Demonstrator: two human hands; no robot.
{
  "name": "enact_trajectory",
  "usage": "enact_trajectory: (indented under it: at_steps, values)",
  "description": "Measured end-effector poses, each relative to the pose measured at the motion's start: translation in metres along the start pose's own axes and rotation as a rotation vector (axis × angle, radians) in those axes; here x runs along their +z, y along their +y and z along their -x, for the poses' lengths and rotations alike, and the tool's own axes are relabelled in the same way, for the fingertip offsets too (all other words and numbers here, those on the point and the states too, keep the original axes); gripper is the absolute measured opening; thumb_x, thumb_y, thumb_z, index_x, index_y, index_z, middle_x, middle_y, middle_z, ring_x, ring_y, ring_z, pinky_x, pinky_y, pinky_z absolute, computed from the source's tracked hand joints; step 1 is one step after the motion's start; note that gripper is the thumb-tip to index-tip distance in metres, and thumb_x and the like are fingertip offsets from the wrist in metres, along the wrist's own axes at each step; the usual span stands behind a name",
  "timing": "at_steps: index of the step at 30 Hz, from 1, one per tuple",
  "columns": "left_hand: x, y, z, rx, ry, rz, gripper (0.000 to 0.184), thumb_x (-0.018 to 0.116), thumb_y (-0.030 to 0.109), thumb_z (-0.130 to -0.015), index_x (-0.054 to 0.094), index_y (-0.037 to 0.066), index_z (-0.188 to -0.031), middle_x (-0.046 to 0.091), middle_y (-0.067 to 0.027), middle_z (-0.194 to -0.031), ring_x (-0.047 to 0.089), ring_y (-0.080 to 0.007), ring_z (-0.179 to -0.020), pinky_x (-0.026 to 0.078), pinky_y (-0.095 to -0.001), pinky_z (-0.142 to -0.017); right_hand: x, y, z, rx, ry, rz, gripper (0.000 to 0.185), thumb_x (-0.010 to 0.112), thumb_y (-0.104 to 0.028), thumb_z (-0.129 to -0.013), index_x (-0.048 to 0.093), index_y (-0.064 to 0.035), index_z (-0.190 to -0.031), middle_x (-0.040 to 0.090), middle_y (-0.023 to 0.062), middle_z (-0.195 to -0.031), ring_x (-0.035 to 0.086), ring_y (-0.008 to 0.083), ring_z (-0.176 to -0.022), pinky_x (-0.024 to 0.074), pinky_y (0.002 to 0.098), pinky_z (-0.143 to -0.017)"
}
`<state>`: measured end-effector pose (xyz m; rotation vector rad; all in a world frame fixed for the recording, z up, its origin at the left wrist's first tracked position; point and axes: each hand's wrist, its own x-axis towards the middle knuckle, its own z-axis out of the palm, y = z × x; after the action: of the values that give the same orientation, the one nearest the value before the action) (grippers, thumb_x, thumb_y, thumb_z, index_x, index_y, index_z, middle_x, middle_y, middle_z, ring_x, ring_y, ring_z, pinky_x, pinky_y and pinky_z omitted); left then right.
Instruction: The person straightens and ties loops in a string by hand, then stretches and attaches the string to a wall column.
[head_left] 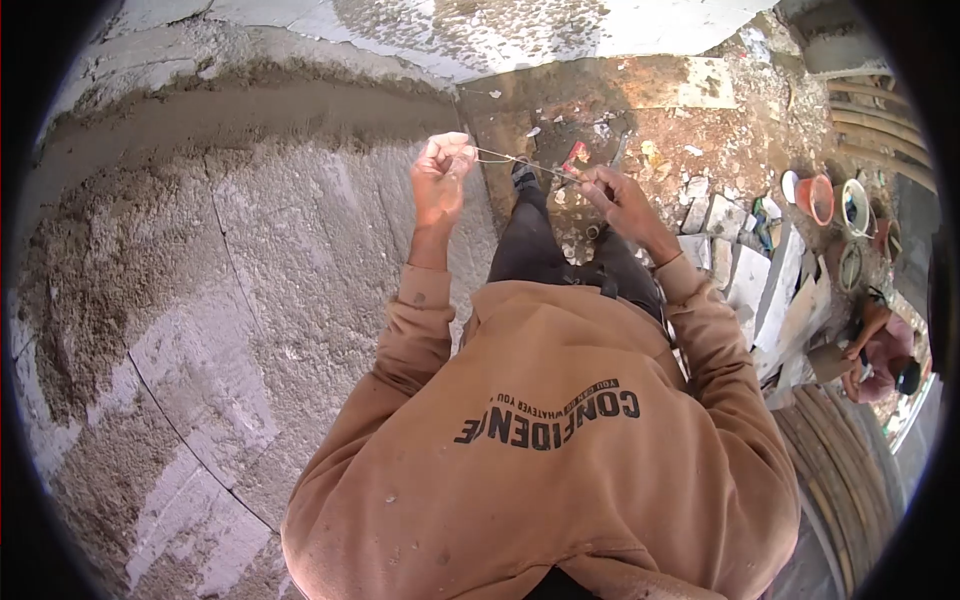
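Observation:
Between my two hands runs a thin, pale string [497, 156], with a narrow loop near its left end. My left hand [441, 175] pinches that end between thumb and fingertips, in front of the rough plastered wall [290, 230]. On the other side, my right hand [622, 205] is closed on the string's other end, with the fingers curled over it. Whether more of the string lies inside the right hand is hidden. Below the string, my legs and one shoe [524, 176] show against the littered ground.
Rubble and broken slabs [725, 218] lie on the right, beside an orange bucket [820, 200] and a white bucket [855, 207]. Another person [885, 350] crouches at the far right, near curved bamboo-like poles [825, 470]. A pale wall [520, 35] stands ahead.

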<state>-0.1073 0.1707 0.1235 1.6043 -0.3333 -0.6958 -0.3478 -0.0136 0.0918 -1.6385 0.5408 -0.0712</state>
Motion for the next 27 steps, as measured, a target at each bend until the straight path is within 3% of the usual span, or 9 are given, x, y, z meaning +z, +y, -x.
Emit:
enact_trajectory:
  at_steps: [2,6,7,13,16,20,22,25,27]
  values:
    - [-0.029,-0.049,-0.044,0.054,0.017,-0.098,0.017,0.067,-0.001,-0.093,0.065,0.002,-0.109,0.07,-0.0039,-0.093,0.064,-0.0089,-0.084,0.052,-0.0238,-0.077,0.008,0.029,-0.01,-0.026,0.045,0.06,0.019,0.061,-0.019,-0.1,0.064,-0.0011,-0.105,0.057,0.0059,-0.077,0.052,0.015,-0.071,0.0457,0.0322,-0.067]
    - [-0.054,-0.081,-0.119,0.063,0.03,-0.506,0.015,0.067,-0.001,-0.092,0.068,0.003,-0.107,0.071,-0.0032,-0.093,0.065,-0.0089,-0.085,0.052,-0.0251,-0.078,0.016,0.048,-0.041,0.234,0.091,0.28,0.017,0.059,-0.018,-0.1,0.064,-0.0024,-0.105,0.066,0.0129,-0.086,0.063,0.0234,-0.079,0.0502,0.0369,-0.075]
    - [-0.061,-0.104,-0.14,0.102,0.046,-0.499,0.012,0.066,-0.001,-0.092,0.07,0.002,-0.103,0.073,-0.003,-0.091,0.068,-0.0106,-0.085,0.053,-0.0276,-0.078,0.022,0.067,-0.051,0.213,0.135,0.128,0.019,0.058,-0.021,-0.1,0.064,-0.0031,-0.103,0.065,0.0152,-0.084,0.064,0.0295,-0.078,0.0505,0.0386,-0.075]
    - [-0.094,-0.225,-0.26,0.259,-0.086,-0.845,0.009,0.066,0.006,-0.091,0.072,0.006,-0.099,0.073,-0.0142,-0.091,0.071,-0.0296,-0.087,0.055,-0.0371,-0.08,0.05,0.137,-0.154,0.336,0.229,0.341,0.023,0.057,-0.024,-0.1,0.061,-0.0018,-0.095,0.062,0.0203,-0.082,0.062,0.0364,-0.077,0.0494,0.0424,-0.072]
    - [-0.104,-0.287,-0.315,0.25,-0.126,-1.029,0.011,0.066,0.008,-0.091,0.073,0.009,-0.099,0.071,-0.0161,-0.091,0.069,-0.0353,-0.087,0.054,-0.042,-0.08,0.066,0.211,-0.219,0.349,0.195,0.288,0.024,0.056,-0.024,-0.1,0.06,-0.002,-0.093,0.062,0.0214,-0.08,0.063,0.037,-0.076,0.0486,0.044,-0.07]
    - [-0.122,-0.397,-0.402,0.314,0.127,-1.127,0.009,0.066,0.009,-0.09,0.073,0.007,-0.097,0.072,-0.0145,-0.09,0.069,-0.0342,-0.087,0.054,-0.0437,-0.079,0.096,0.317,-0.323,0.39,0.218,0.188,0.027,0.058,-0.027,-0.1,0.061,-0.002,-0.091,0.059,0.0194,-0.072,0.059,0.0354,-0.068,0.0482,0.0424,-0.067]
    - [-0.135,-0.445,-0.435,0.289,0.18,-1.187,0.01,0.068,0.011,-0.09,0.073,0.005,-0.096,0.073,-0.0147,-0.09,0.07,-0.034,-0.086,0.054,-0.0434,-0.079,0.111,0.365,-0.357,0.392,0.2,0.117,0.028,0.058,-0.028,-0.1,0.061,-0.0025,-0.091,0.059,0.018,-0.072,0.059,0.0326,-0.068,0.0481,0.0413,-0.066]
    - [-0.145,-0.508,-0.482,0.151,0.283,-1.053,0.006,0.067,0.01,-0.085,0.072,0.007,-0.087,0.07,-0.0203,-0.084,0.067,-0.043,-0.081,0.053,-0.0484,-0.074,0.135,0.438,-0.406,0.309,0.201,-0.069,0.025,0.06,-0.027,-0.099,0.063,-0.0037,-0.093,0.059,0.0149,-0.071,0.06,0.0253,-0.068,0.0479,0.0397,-0.066]
    - [-0.144,-0.534,-0.503,0.239,0.307,-1.059,0.007,0.065,0.008,-0.085,0.072,0.006,-0.086,0.07,-0.0202,-0.083,0.068,-0.0425,-0.08,0.053,-0.0481,-0.073,0.147,0.484,-0.439,0.281,0.208,-0.007,0.023,0.06,-0.026,-0.099,0.064,-0.0039,-0.095,0.059,0.0131,-0.071,0.059,0.0216,-0.067,0.048,0.0385,-0.066]
